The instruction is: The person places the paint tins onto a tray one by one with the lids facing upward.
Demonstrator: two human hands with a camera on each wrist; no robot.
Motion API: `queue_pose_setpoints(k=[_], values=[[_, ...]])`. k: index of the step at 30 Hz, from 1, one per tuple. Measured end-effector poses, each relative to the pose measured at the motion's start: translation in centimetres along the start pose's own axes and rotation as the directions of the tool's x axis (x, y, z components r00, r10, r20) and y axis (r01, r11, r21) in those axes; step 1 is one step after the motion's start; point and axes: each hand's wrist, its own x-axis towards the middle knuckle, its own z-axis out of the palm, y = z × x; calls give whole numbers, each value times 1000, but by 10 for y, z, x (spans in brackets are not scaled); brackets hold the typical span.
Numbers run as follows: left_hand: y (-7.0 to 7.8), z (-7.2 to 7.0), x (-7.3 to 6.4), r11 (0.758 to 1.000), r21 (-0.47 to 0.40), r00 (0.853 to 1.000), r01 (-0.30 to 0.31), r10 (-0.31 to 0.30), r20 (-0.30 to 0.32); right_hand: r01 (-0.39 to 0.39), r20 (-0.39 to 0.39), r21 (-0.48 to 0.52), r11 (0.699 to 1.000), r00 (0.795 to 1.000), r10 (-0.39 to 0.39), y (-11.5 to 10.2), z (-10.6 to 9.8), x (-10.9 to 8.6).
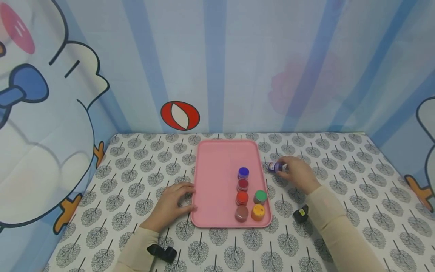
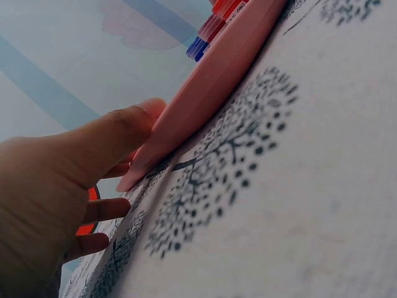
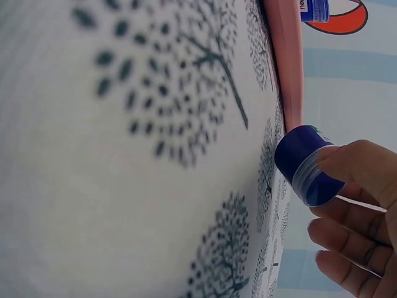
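Note:
My right hand (image 1: 300, 174) is just beyond the right side of the pink tray (image 1: 215, 170), pinching a small paint jar (image 1: 273, 167) between thumb and fingers. The right wrist view shows this jar (image 3: 304, 164) tipped on its side, dark blue with a clear ridged band. Beside the tray's left edge, my left hand (image 1: 172, 202) has its fingers spread loosely. In the left wrist view its thumb (image 2: 152, 108) touches the tray's outer wall. Inside the tray stand jars with blue (image 1: 243, 172), dark red (image 1: 242, 184), red (image 1: 242, 198), brown (image 1: 241, 213), green (image 1: 260, 196) and orange (image 1: 258, 212) tops.
A white cloth (image 1: 142, 170) printed with dark trees covers the table under the tray. Striped blue curtains (image 1: 238, 68) with cartoon figures hang behind and at both sides. Each wrist carries a small black camera (image 1: 300, 214).

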Motion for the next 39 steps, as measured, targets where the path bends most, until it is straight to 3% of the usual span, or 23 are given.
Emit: queue_pose_setpoints(k=[8,19,39], values=[[0,-1,1,1000,0,1000,8,-8,1,32,-28,-52,998,999,-34,-4,-2,-4],[1,-2,1,1000,-5,1000,12,-12,2,99,-58,-50,994,993,-102,-15,-8,-9],[0,1,2,1000,25,1000,-5,5,-8,196,-53,-75,978,978,-200,-34,-15,-15]])
